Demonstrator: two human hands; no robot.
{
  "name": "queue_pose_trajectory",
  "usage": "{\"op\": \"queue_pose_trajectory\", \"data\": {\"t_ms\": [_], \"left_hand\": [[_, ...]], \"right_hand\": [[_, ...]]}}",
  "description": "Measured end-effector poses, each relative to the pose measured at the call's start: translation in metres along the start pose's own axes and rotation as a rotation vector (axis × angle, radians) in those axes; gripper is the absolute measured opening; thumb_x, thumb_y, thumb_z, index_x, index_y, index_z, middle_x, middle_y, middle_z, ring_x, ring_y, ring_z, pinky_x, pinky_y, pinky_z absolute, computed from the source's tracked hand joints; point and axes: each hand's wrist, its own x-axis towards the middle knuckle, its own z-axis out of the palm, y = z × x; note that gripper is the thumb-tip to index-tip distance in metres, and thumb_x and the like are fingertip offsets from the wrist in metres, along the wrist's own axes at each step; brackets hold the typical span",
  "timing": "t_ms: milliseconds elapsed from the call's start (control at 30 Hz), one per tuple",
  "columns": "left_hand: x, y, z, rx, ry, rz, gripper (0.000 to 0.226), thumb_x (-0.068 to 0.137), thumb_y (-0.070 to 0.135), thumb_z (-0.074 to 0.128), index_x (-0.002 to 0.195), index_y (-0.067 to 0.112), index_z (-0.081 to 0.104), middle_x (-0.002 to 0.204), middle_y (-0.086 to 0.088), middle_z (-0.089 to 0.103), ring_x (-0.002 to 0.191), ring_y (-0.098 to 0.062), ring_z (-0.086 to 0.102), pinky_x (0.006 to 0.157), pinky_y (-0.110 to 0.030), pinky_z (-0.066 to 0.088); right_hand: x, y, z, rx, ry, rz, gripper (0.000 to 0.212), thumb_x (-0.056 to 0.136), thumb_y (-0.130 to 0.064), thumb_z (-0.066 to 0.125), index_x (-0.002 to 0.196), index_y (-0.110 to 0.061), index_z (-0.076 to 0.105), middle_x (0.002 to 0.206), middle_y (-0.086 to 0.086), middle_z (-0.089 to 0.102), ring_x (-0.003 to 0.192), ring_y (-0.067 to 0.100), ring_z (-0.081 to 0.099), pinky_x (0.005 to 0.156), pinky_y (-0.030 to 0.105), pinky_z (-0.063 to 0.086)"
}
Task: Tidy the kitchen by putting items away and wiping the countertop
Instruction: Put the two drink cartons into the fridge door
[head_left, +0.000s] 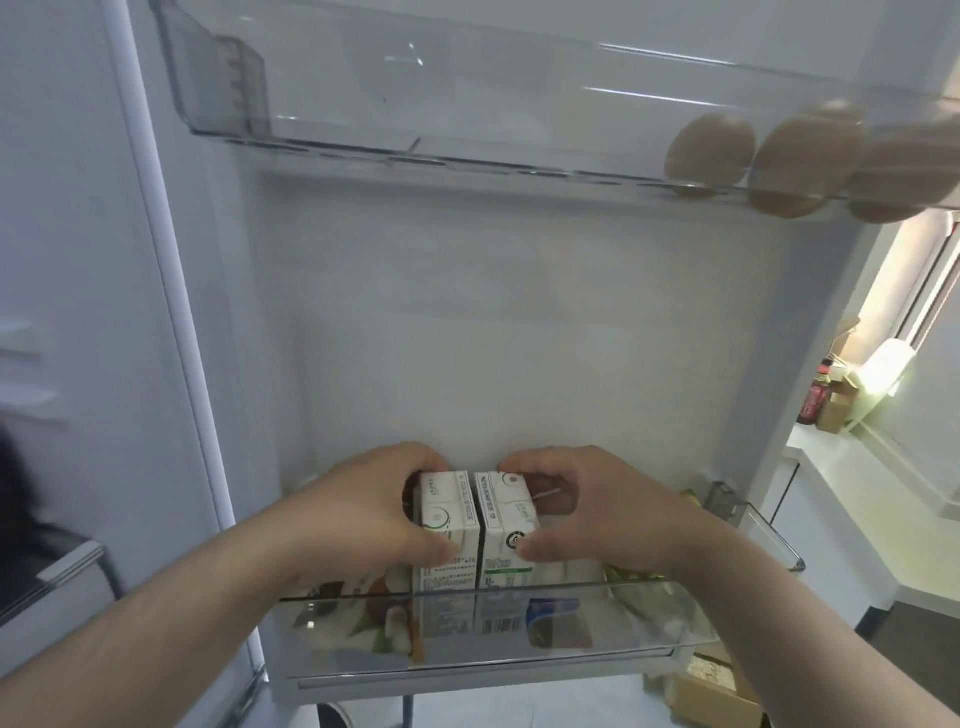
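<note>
While both hands reach in, fridge door: open, inner side facing.
Lower door bin: holds both cartons, mid-bin.
Cartons: left carton and right carton touching, upright, long axes vertical, tops up.
Left hand: pinching left carton's top, directly above it.
Right hand: likewise pinching right carton.

Two white cartons stand upright and touching in the lower door shelf of an open fridge. The left hand grips the left carton from above, with its thumb on the near face. The right hand grips the right carton likewise. Brown eggs sit at the right end of the upper door shelf.
</note>
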Motion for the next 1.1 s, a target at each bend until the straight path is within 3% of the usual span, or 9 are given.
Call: {"op": "queue_pose_trajectory", "data": {"t_ms": [300,433,567,633,733,800,900,967,1100], "left_hand": [[-0.004,0.001,-0.001,-0.063,-0.026,-0.065,0.064,0.042,0.042,0.082,0.102,0.038,0.059,0.097,0.012,0.073,0.094,-0.009,0.069,0.089,-0.041,0.055],[-0.005,0.004,0.003,0.026,-0.006,-0.06,0.062,0.047,0.045,0.08,0.104,0.042,0.055,0.096,0.018,0.071,0.092,-0.001,0.067,0.087,-0.034,0.056],[-0.008,0.008,0.003,0.065,0.012,-0.052,0.059,0.062,0.034,0.083,0.113,0.038,0.053,0.1,0.018,0.069,0.092,0.002,0.065,0.088,-0.029,0.055],[-0.009,0.01,0.003,0.101,0.013,-0.029,0.069,0.066,0.034,0.082,0.125,0.038,0.047,0.109,0.02,0.064,0.098,0.003,0.062,0.092,-0.025,0.052],[-0.011,0.011,0.0,0.166,0.012,0.005,0.095,0.065,0.047,0.08,0.145,0.04,0.028,0.133,0.023,0.049,0.118,0.005,0.05,0.103,-0.019,0.041],[-0.013,0.01,-0.004,0.16,0.042,0.049,0.1,0.055,0.064,0.072,0.143,0.045,0.028,0.14,0.024,0.043,0.125,0.006,0.045,0.108,-0.022,0.039],[-0.02,0.015,-0.008,0.103,0.119,0.153,0.078,0.047,0.079,0.063,0.12,0.061,0.04,0.137,0.032,0.041,0.126,0.008,0.044,0.108,-0.026,0.041],[-0.026,0.025,-0.005,0.075,0.186,0.227,0.068,0.052,0.079,0.061,0.117,0.067,0.043,0.13,0.04,0.043,0.121,0.013,0.046,0.105,-0.019,0.041],[-0.034,0.049,0.019,0.189,0.339,0.367,0.044,0.067,0.068,0.056,0.111,0.06,0.055,0.129,0.045,0.039,0.117,0.019,0.045,0.093,-0.006,0.037]], "right_hand": [[-0.002,0.004,0.001,-0.008,-0.007,0.027,0.053,0.065,-0.028,0.083,0.115,-0.035,0.066,0.109,-0.008,0.072,0.105,0.009,0.067,0.098,0.043,0.053],[-0.001,0.005,0.0,-0.036,0.01,0.058,0.055,0.07,-0.022,0.086,0.117,-0.038,0.063,0.11,-0.013,0.071,0.104,0.004,0.066,0.099,0.037,0.053],[-0.001,0.006,0.0,-0.082,0.004,0.084,0.083,0.066,-0.032,0.087,0.141,-0.031,0.051,0.116,-0.014,0.067,0.109,0.001,0.062,0.101,0.034,0.051],[-0.002,0.007,-0.001,-0.079,-0.004,0.066,0.086,0.064,-0.037,0.086,0.142,-0.029,0.05,0.118,-0.014,0.066,0.111,0.0,0.061,0.102,0.033,0.051],[-0.005,0.006,-0.008,-0.008,0.047,0.017,0.075,0.061,-0.053,0.078,0.13,-0.039,0.052,0.123,-0.014,0.065,0.114,-0.001,0.06,0.102,0.031,0.05],[-0.011,0.005,-0.016,-0.001,0.081,-0.018,0.06,0.067,-0.056,0.071,0.123,-0.044,0.052,0.125,-0.016,0.063,0.114,-0.003,0.059,0.102,0.027,0.049],[-0.024,0.008,-0.029,-0.005,0.123,-0.059,0.042,0.078,-0.042,0.064,0.12,-0.04,0.058,0.123,-0.02,0.065,0.115,-0.005,0.059,0.1,0.024,0.049],[-0.032,0.015,-0.038,0.008,0.173,-0.092,0.034,0.08,-0.037,0.064,0.114,-0.038,0.064,0.117,-0.021,0.068,0.112,-0.001,0.062,0.096,0.024,0.051],[-0.045,0.029,-0.057,0.068,0.336,-0.16,0.021,0.083,-0.025,0.07,0.103,-0.033,0.071,0.106,-0.017,0.072,0.102,0.003,0.067,0.089,0.023,0.052]]}}
